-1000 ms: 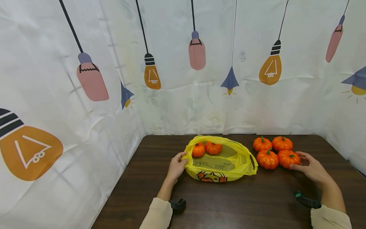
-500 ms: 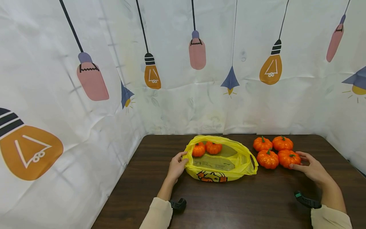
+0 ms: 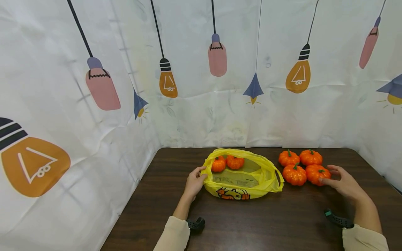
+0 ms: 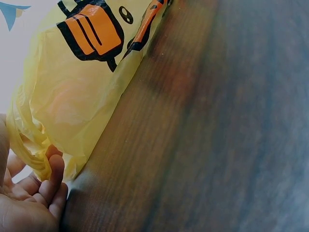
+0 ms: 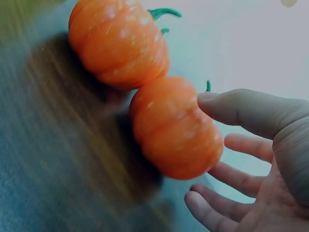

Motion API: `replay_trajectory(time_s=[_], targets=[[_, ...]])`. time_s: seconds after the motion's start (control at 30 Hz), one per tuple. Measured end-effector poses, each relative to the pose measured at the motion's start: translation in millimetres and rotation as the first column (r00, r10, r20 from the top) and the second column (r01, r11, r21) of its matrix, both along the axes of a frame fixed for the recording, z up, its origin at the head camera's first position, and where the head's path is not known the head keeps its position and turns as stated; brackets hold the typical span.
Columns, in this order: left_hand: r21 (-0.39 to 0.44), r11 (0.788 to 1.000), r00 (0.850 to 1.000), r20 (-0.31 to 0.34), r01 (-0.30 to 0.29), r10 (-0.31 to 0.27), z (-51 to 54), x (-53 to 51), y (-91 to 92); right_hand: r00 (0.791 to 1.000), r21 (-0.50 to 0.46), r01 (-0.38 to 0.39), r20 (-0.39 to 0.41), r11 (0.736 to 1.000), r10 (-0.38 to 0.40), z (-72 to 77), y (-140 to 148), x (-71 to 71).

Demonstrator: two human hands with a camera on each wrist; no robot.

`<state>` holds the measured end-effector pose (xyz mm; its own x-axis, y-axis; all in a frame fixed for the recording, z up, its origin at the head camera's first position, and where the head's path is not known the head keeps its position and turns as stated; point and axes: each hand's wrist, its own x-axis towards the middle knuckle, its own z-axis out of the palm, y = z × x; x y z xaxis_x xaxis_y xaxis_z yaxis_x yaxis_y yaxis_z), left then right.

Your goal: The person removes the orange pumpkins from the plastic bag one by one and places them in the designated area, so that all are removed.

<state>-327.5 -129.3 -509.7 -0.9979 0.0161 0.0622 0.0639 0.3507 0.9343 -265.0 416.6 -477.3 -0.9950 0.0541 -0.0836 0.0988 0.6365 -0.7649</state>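
Note:
A yellow plastic bag (image 3: 232, 191) lies on the table with its mouth spread and a cartoon print on its front. Two small orange pumpkins (image 3: 235, 162) show inside it. My left hand (image 3: 193, 184) pinches the bag's left rim; in the left wrist view its fingers (image 4: 56, 171) curl around the gathered plastic. My right hand (image 3: 347, 184) is at the near right pumpkin (image 3: 318, 175) of a cluster. In the right wrist view the thumb (image 5: 236, 108) overlaps that pumpkin's side and the other fingers are spread loosely behind it, not closed around it.
Beside the near right pumpkin sit several more orange pumpkins (image 3: 294, 174) with green stems, right of the bag. The dark wooden table (image 3: 257, 226) reaches back to a white wall cloth (image 3: 201, 118) printed with lamps. Black bands (image 3: 196, 224) are on both wrists.
My right hand has drawn back very slightly to the right from the near right pumpkin. The pumpkins, the bag and my left hand hold their places.

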Motion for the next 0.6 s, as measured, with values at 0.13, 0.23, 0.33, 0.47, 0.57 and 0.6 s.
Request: replay_trajectory(time_s=[0.13, 0.23, 0.33, 0.47, 0.57, 0.6], targets=[[0.003, 1.0, 1.0, -0.001, 0.001, -0.001, 0.0, -0.1, 0.3, 1.0, 0.044, 0.016, -0.021, 0.999, -0.016, 12.1, -3.7, 0.5], [0.009, 1.0, 1.0, 0.001, 0.001, -0.001, -0.1, -0.5, 0.6, 0.997, 0.061, 0.033, -0.07, 0.998, -0.029, 24.6, -9.9, 1.4], [0.008, 1.0, 1.0, -0.001, -0.001, 0.001, -0.6, -1.1, 0.9, 0.989, 0.059, 0.047, -0.14, 0.997, -0.038, 36.9, -19.5, 2.3], [0.004, 1.0, 1.0, -0.007, -0.003, 0.003, -1.0, -1.7, 1.0, 0.978, 0.06, 0.041, -0.205, 0.997, -0.028, 50.8, -35.2, 1.9], [0.003, 1.0, 1.0, -0.006, -0.005, 0.005, -1.2, -1.6, 1.2, 0.97, 0.066, 0.024, -0.244, 0.998, -0.007, 59.2, -48.2, 1.8], [0.001, 1.0, 1.0, -0.004, -0.006, 0.006, -1.2, -1.4, 1.3, 0.966, 0.066, 0.016, -0.257, 0.998, 0.002, 61.5, -52.9, 1.5]])
